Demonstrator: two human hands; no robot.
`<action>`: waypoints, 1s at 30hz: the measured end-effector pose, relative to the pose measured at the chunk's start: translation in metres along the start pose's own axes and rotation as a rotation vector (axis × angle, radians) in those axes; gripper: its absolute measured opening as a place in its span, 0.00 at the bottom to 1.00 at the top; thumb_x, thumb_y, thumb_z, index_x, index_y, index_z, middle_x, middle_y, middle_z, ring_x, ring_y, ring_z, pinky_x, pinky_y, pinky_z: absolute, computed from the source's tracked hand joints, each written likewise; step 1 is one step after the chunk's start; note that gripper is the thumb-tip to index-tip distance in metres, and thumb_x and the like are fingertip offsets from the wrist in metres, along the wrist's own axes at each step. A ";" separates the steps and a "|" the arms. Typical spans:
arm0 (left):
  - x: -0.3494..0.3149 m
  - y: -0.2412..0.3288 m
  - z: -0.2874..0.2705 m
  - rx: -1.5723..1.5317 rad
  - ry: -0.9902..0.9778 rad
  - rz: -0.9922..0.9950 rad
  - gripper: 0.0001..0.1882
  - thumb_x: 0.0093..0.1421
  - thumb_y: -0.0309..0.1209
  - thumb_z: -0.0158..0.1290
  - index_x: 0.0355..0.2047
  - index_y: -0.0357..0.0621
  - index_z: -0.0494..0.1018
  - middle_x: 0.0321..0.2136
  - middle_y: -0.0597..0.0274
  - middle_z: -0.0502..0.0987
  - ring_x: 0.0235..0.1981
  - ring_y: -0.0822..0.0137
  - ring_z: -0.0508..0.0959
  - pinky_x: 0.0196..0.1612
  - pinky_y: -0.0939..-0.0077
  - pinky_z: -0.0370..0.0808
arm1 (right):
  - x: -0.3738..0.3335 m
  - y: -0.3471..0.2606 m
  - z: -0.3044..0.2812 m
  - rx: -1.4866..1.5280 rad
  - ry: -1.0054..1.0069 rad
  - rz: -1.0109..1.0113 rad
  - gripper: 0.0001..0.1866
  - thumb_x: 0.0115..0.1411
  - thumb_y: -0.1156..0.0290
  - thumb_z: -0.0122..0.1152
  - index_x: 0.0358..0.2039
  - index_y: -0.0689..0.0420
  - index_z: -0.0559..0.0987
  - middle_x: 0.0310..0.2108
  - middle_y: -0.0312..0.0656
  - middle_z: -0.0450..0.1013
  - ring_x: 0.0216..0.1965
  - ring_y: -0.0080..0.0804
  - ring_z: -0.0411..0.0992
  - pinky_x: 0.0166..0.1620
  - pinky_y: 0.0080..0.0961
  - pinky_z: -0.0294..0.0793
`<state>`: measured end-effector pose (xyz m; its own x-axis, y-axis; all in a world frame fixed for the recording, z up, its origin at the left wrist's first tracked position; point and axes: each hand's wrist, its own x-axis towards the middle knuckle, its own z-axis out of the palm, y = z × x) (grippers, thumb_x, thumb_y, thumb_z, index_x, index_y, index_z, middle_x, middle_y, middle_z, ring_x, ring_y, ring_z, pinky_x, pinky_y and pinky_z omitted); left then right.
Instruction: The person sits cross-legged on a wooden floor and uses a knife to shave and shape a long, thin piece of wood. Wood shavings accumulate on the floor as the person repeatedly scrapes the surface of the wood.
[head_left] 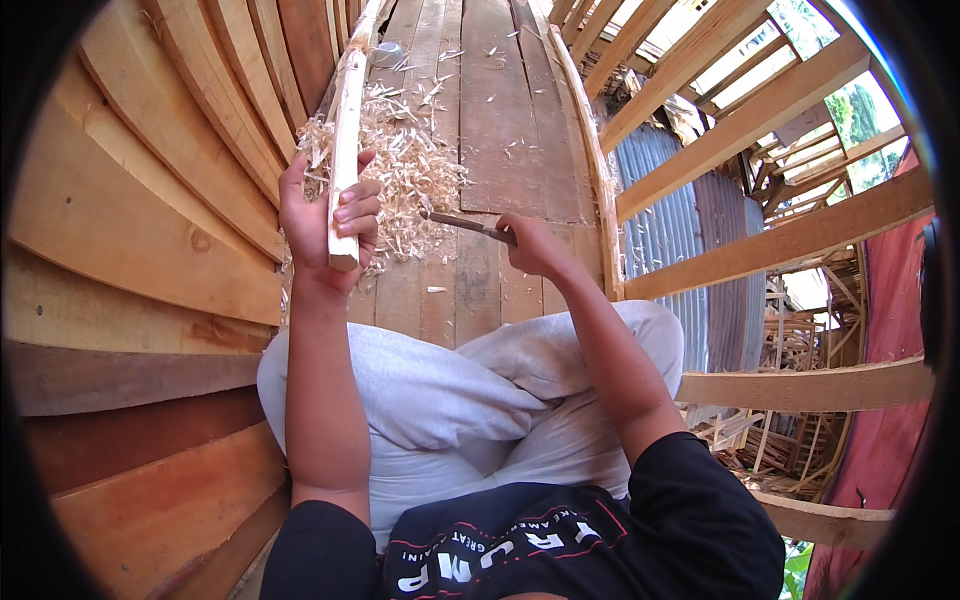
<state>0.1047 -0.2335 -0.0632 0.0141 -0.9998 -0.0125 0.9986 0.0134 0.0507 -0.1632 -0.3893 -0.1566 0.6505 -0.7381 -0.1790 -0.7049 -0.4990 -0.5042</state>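
Observation:
My left hand [335, 222] is wrapped round the near end of a long pale wooden stick [346, 120], which runs away from me toward the far left. Its near end is cut flat, and its sides look whittled. In my right hand [533, 245] is the handle of a knife [465, 222]. The blade points left toward the stick and is apart from it. A heap of wood shavings [415, 170] lies on the boards between and beyond my hands.
I sit cross-legged on a plank floor [505, 130]. A wall of stacked boards [150, 220] rises close on the left. On the right stand wooden rails [780, 235], with corrugated metal sheets [665, 190] behind them. A small round whitish object [388, 54] sits far ahead.

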 end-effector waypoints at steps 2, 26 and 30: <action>0.003 -0.002 -0.001 -0.008 -0.028 -0.004 0.37 0.62 0.53 0.48 0.54 0.28 0.59 0.21 0.63 0.62 0.16 0.76 0.65 0.16 0.85 0.67 | 0.012 0.019 -0.009 -0.050 0.107 -0.153 0.09 0.51 0.81 0.61 0.35 0.60 0.81 0.33 0.54 0.77 0.37 0.50 0.76 0.41 0.39 0.74; 0.009 0.015 -0.009 0.044 -0.020 0.058 0.37 0.62 0.54 0.47 0.53 0.27 0.61 0.22 0.62 0.62 0.17 0.76 0.65 0.16 0.85 0.67 | 0.030 0.030 0.033 0.159 -0.447 -0.531 0.12 0.47 0.78 0.70 0.34 0.58 0.83 0.32 0.45 0.78 0.35 0.42 0.77 0.40 0.34 0.76; 0.014 0.013 -0.010 0.049 -0.010 0.045 0.37 0.62 0.54 0.47 0.53 0.27 0.60 0.22 0.62 0.62 0.17 0.75 0.65 0.16 0.84 0.67 | 0.023 0.043 0.053 0.106 -0.353 -0.602 0.10 0.47 0.78 0.69 0.33 0.58 0.83 0.31 0.46 0.78 0.34 0.42 0.76 0.39 0.36 0.75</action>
<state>0.1181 -0.2473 -0.0726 0.0582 -0.9983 0.0005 0.9933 0.0579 0.0998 -0.1634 -0.4036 -0.2270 0.9843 -0.1476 -0.0972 -0.1740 -0.7141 -0.6781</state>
